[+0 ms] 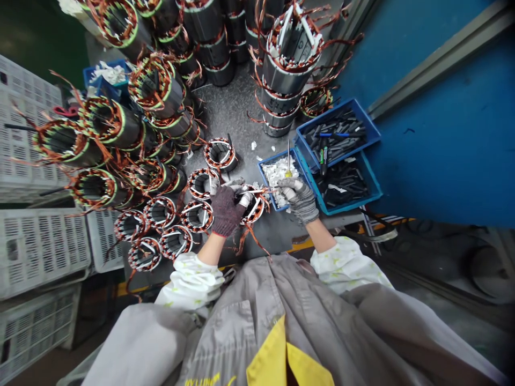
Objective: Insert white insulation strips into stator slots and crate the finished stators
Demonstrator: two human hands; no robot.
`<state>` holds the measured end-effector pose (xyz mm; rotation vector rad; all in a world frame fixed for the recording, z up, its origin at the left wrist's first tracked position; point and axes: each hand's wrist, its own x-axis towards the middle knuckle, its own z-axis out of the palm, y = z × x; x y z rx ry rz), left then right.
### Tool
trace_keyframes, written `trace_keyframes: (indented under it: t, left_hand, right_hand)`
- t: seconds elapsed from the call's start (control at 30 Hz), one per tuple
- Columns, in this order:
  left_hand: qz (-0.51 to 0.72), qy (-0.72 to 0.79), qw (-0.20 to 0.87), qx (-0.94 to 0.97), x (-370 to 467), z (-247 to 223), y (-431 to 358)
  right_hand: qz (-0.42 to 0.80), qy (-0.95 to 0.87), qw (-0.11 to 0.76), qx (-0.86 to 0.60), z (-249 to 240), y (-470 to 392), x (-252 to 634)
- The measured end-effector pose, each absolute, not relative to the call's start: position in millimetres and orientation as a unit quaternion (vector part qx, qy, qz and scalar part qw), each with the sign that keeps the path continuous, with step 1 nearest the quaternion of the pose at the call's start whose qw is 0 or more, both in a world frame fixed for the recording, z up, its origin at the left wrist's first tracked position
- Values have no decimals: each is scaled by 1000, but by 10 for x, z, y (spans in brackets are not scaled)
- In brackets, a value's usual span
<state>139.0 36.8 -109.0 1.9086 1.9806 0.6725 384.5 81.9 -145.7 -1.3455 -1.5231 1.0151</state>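
Note:
My left hand point(226, 210), in a dark maroon knit glove with pale fingertips, is closed over the left side of a small motor stator point(257, 213). Its finger and thumb pinch a copper wire lead point(263, 190) with white sleeving on it. On the right, my right hand point(300, 201), in a grey striped glove, pinches the far end of that lead over a blue tray point(265, 174) of small white pieces. Just beyond its fingers is a screwdriver point(288, 173) with a yellow handle, shaft pointing away from me. The exact fingertip contacts are partly hidden.
Several small stators point(197, 215) stand left of my hands. Taller stacked stators point(100, 126) with loose copper leads fill the left and back. At right are a blue bin point(372, 140) of dark sleeves and markers and a teal bin point(378, 194) of black pieces, beside a blue panel point(442, 134).

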Motion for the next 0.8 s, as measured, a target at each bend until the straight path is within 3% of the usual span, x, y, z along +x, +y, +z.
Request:
trace_keyframes:
  t: [0.17,0.3,0.43,0.57,0.73,0.8]
  left_hand:
    - [267,676,151,670,1397,-1092,372]
    - [255,683,140,670,1384,-1081,369]
    - [237,687,156,669,1371,-1069,371]
    - [247,670,171,679,1375,-1031,390]
    - [263,634,218,693,1328,-983,413]
    - [289,636,240,674,1295,-1007,410]
  right_hand:
    - [392,-606,449,-526,-1594,821,3738]
    - [402,-632,419,-514,-1559,812,3583]
    - [484,-670,323,-461,-1369,905,3604]
    - [600,-649,156,-441,-1074,1152,3646]
    - [330,-829,-33,-451,-659,1220,3450]
    - [308,-851,-58,-422,-605,1170,3467]
